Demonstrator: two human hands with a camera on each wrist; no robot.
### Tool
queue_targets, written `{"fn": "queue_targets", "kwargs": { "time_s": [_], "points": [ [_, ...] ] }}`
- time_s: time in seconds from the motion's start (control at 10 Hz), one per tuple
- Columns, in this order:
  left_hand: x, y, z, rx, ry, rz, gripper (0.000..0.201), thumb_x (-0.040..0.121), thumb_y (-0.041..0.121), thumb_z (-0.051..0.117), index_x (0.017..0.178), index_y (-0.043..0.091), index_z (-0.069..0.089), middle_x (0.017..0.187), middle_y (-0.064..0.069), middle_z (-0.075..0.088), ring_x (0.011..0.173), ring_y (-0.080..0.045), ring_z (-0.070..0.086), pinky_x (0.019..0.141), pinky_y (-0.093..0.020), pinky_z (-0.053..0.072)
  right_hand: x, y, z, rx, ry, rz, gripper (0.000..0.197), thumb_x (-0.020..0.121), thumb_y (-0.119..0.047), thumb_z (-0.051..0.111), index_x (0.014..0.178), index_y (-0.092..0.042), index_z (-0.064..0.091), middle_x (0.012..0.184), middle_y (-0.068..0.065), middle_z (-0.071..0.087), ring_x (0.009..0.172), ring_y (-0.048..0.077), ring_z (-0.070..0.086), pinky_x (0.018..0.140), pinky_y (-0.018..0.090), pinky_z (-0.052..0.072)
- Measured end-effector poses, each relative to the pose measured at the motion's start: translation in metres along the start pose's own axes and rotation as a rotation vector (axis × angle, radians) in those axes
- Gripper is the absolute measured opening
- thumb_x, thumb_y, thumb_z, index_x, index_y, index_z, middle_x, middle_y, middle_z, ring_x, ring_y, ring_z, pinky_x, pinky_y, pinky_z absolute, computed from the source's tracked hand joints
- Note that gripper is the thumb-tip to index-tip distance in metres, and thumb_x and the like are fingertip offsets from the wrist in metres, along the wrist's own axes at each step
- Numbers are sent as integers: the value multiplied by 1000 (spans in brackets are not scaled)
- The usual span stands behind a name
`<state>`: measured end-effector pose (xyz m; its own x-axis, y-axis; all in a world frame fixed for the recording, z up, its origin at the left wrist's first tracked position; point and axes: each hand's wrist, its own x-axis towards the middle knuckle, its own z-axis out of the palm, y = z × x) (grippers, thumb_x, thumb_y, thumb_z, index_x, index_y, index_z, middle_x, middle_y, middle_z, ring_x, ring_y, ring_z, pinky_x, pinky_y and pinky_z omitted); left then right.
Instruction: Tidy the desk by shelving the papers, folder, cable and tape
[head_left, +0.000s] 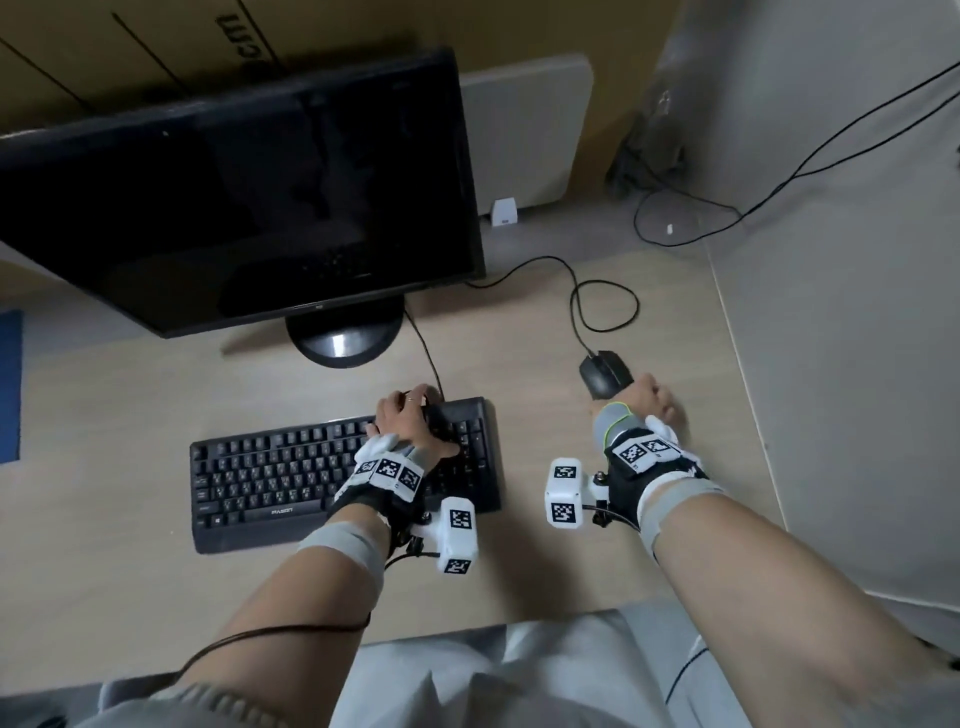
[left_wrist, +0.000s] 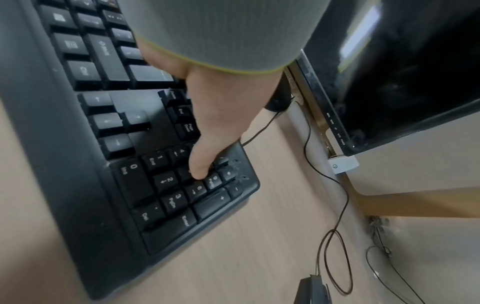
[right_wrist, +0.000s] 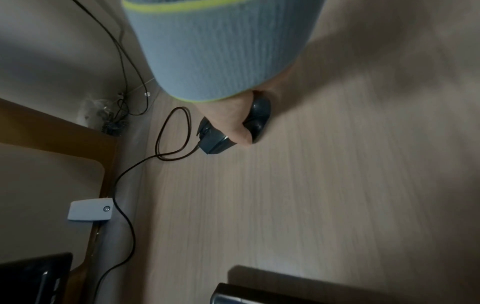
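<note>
Grips the mouse (head_left: 605, 378) with the right hand (head_left: 652, 402), thumb pressed against its near side and fingers curled over the far side, low on the tabletop (head_left: 545, 571). Rests the left hand (head_left: 410, 423) on the right end of the keyboard (head_left: 270, 478), thumb (left_wrist: 201, 164) lying on the number keys and fingers bent over the far edge. Hides a dark round thing (left_wrist: 276, 101) behind those fingers; cannot tell whether the fingers clasp it or merely lie curled, nor whether it counts as the tape.

Shows only one of the task's things for certain: a thin black cable (head_left: 618, 296), running from the mouse's nose into a loose loop on the tabletop, then off behind the monitor (head_left: 234, 197). Shows no papers and no clear folder; leaves a flat blue thing (head_left: 10, 384) at the left edge too cropped to name.

Judging by its look, expect the cable to be light, limp and a little springy, likely to uncoil or snag on the monitor foot if dragged. Better to take it at the loop itself, pinching both strands together, than to pull by the mouse and strain the joint. Needs gathering into a few turns before lifting, with the plug end freed first, as the far end appears to be attached out of sight. Should the round thing prove to be tape, expect a stiff, light ring, easy to hook through the hole or clasp around the rim.
</note>
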<state>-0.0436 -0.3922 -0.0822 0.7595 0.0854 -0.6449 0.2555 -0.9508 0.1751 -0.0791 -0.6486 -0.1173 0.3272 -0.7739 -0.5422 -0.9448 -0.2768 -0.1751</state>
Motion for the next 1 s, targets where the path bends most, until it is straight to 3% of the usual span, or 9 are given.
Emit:
{"fn": "queue_targets", "kwargs": {
  "time_s": [0.1,0.3,0.4,0.5,0.6,0.8,0.9,1.0],
  "points": [
    [0,6,-3,-7,-17,-42,84,62,29,87,134,37,43,143,-5,36,135,-29,33,114,-48,27,-7,2,2,19,23,73,55,72,-23,73,121,-13,50,134,11,49,128,31,43,100,37,40],
    [7,4,2,-31,-24,-43,76,54,29,87,119,42,49,137,-3,40,130,-26,38,111,-48,32,-33,36,6,22,-29,141,64,68,-25,77,123,-14,48,134,12,46,128,31,41,100,37,38],
    [5,2,6,-61,33,-36,77,53,27,87,120,38,50,137,-3,39,130,-26,36,110,-46,29,-46,50,11,-29,-29,156,65,67,-28,78,122,-12,47,132,13,48,127,31,43,100,36,38],
    [2,-2,14,-78,96,-40,104,58,32,89,146,30,33,156,-5,21,145,-27,21,117,-49,24,-49,52,12,-46,-47,196,69,67,-30,77,124,-9,45,134,14,46,129,32,40,104,39,35],
    [-3,-13,19,-125,149,-49,111,63,33,88,152,26,23,162,-6,13,149,-27,13,119,-49,22,-49,54,14,-33,-77,205,72,72,-32,75,129,-5,42,138,17,44,130,34,40,106,41,35],
    [-9,-30,18,-182,176,-31,107,63,31,87,151,24,27,159,-7,21,146,-25,23,118,-45,27,-61,58,21,-110,-64,264,78,69,-38,77,127,-3,39,136,17,43,127,35,41,104,44,37],
    [-13,-26,17,-193,156,-36,106,62,32,88,150,24,29,159,-6,21,147,-25,21,118,-43,26,-61,55,17,-157,-87,245,77,69,-38,75,127,-3,39,135,16,45,126,33,42,104,40,37],
    [-20,-22,11,-175,156,-21,107,63,31,86,151,21,28,160,-8,19,148,-27,19,119,-42,25,-66,35,14,-146,-101,180,91,62,-43,80,132,-4,36,136,15,41,129,31,39,107,40,34]
  ]
}}
